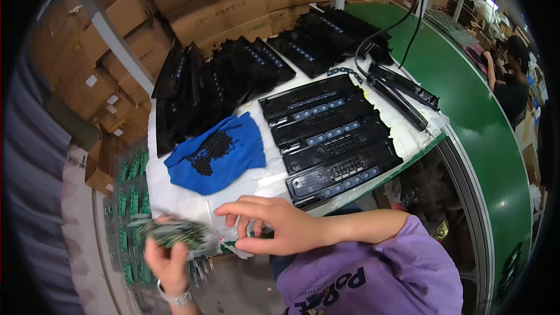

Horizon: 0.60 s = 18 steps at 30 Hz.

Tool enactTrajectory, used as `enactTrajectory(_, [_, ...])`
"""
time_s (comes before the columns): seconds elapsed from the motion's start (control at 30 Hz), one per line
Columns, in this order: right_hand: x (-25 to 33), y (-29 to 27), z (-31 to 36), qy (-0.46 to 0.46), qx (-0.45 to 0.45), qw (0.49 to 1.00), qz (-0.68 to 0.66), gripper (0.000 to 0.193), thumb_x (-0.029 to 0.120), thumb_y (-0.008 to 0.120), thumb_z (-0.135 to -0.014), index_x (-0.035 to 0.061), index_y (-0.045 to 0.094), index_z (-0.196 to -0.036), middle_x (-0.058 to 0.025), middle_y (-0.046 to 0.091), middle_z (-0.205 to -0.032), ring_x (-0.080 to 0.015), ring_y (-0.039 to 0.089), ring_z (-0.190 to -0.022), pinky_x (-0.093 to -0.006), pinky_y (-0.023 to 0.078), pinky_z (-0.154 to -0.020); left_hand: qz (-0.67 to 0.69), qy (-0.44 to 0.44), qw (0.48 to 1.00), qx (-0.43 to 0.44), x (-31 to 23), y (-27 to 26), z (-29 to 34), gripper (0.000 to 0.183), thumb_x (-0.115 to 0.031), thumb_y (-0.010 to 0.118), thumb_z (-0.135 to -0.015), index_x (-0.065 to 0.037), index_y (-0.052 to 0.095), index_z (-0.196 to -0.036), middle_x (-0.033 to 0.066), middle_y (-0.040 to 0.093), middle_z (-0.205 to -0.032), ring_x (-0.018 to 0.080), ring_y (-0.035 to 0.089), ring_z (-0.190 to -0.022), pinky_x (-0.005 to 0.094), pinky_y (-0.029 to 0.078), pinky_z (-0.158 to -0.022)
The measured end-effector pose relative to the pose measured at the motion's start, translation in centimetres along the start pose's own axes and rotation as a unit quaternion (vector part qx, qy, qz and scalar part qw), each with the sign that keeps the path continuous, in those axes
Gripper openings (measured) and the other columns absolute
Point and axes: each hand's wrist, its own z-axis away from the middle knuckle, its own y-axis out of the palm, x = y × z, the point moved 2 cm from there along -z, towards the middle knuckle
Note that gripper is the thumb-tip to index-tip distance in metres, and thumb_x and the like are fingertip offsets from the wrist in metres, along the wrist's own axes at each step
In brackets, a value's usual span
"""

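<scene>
My left hand, with a silver band at its wrist, grips a bunch of green circuit boards at the table's near left edge. Motion smears the boards, so single ones are hard to make out. To their right hovers my right hand, its fingers apart and a little bent, with nothing visible in it. Beyond both hands lies a blue cloth, with a heap of small black parts, perhaps screws, on it. Several black plastic housings with round bluish inserts lie in a row right of the cloth.
More black housings are stacked along the back of the white-covered table. A corded, stick-shaped black tool lies at the right. Trays of green boards stand at the left, cardboard boxes behind. A person sits far right.
</scene>
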Motion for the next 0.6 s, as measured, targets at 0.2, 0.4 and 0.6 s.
enactTrajectory(0.2, [1.8,-8.7,2.9,-0.083,-0.206,0.964,0.146,0.024,0.002,0.065,-0.076,-0.0030,0.062,-0.099,-0.0123,0.059,-0.095,-0.0177,0.058,-0.076,-0.0257,0.047,-0.060,0.105,-0.016,0.963,0.247,-2.5,13.7,-7.9,0.042,-0.011,0.063,-0.083,0.004,0.046,-0.118,0.0057,0.057,-0.104,0.0109,0.053,-0.092,0.0248,0.043,-0.081])
enactTrajectory(0.4, [2.4,-19.0,5.6,-0.094,-0.344,0.882,0.309,0.020,0.007,0.069,-0.075,-0.0014,0.053,-0.068,-0.0044,0.047,-0.064,-0.0117,0.045,-0.056,-0.0260,0.035,-0.049,0.251,-0.069,0.933,0.247,-1.5,20.8,-12.3,0.037,-0.023,0.055,-0.090,0.003,0.048,-0.115,0.0158,0.059,-0.108,0.0193,0.059,-0.094,0.0332,0.048,-0.084])
enactTrajectory(0.6, [2.2,-22.2,3.5,-0.233,-0.100,0.725,0.640,0.018,0.013,0.069,-0.064,0.0045,0.057,-0.075,-0.0031,0.045,-0.062,-0.0167,0.049,-0.056,-0.0264,0.037,-0.044,0.432,-0.217,0.862,0.155,6.0,20.7,-16.6,0.027,-0.020,0.042,-0.096,0.001,0.052,-0.109,0.0154,0.060,-0.102,0.0258,0.062,-0.085,0.0392,0.050,-0.081])
